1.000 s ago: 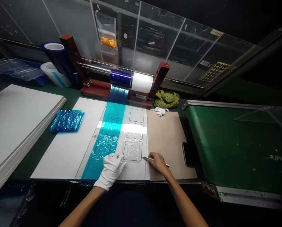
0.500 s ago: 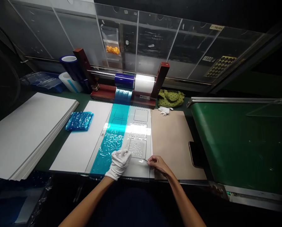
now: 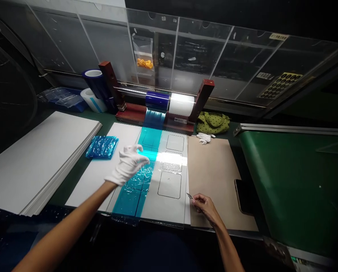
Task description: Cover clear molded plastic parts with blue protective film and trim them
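Observation:
My left hand (image 3: 126, 164), in a white glove, hovers over the strip of blue film (image 3: 135, 189). Its thumb and forefinger are apart, and I see nothing plain between them. The wrinkled strip runs down from a blue roll (image 3: 157, 100) across a clear sheet. Beside the strip are rounded black outlines; the nearest outline (image 3: 169, 185) shows bare, while wrinkled clear film (image 3: 171, 166) lies over the middle one. My bare right hand (image 3: 204, 206) is closed on a small pointed metal blade (image 3: 189, 196), above the left edge of the brown board (image 3: 214, 170).
A wooden stand (image 3: 129, 115) carries the blue roll and a white roll (image 3: 182, 104). To the left are a stack of white sheets (image 3: 47, 158) and a blue film bundle (image 3: 102, 147). On the right lie a phone (image 3: 244, 196), a green pouch (image 3: 213, 122) and a green belt (image 3: 288, 181).
My left hand has risen away from the nearest outline, up and left over the blue strip. Clear film no longer covers that outline. My right hand has shifted right with the blade.

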`<action>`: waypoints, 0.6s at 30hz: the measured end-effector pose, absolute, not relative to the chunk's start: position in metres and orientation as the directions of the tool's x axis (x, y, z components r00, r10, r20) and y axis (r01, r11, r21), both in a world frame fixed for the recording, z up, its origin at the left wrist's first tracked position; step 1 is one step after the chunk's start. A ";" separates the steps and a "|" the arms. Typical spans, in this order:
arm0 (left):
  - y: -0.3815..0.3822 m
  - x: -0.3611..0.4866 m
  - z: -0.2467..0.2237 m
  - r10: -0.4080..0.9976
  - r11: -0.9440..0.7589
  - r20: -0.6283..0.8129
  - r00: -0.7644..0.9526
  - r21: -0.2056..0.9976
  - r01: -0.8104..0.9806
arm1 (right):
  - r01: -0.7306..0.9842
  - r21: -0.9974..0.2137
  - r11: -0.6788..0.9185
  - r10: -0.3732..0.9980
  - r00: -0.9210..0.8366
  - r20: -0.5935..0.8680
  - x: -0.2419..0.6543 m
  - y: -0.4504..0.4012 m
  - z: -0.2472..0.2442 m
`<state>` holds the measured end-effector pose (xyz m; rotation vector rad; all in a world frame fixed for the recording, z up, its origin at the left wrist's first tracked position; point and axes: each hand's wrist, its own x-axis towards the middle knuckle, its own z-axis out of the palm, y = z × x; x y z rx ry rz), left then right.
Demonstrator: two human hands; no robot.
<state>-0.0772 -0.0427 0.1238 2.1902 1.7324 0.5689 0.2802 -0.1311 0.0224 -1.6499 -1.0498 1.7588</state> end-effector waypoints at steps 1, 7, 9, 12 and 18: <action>-0.025 -0.088 0.131 0.970 -0.241 0.107 0.216 0.444 0.863 | 0.134 -0.806 -0.577 0.795 -0.134 -0.592 0.277 -0.131 0.021; 0.053 -0.123 0.133 0.946 -0.286 -0.032 0.322 0.384 0.878 | 0.119 -0.775 -0.621 0.769 -0.098 -0.632 0.251 -0.129 0.019; 0.066 -0.126 0.123 0.940 -0.288 -0.068 0.335 0.370 0.883 | 0.132 -0.761 -0.635 0.761 -0.064 -0.646 0.245 -0.129 0.021; 0.078 -0.130 0.107 0.932 -0.287 -0.112 0.345 0.354 0.890 | 0.140 -0.740 -0.657 0.744 -0.034 -0.667 0.239 -0.128 0.022; 0.095 -0.133 0.079 0.928 -0.271 -0.155 0.340 0.348 0.898 | 0.122 -0.727 -0.676 0.732 -0.008 -0.682 0.233 -0.127 0.015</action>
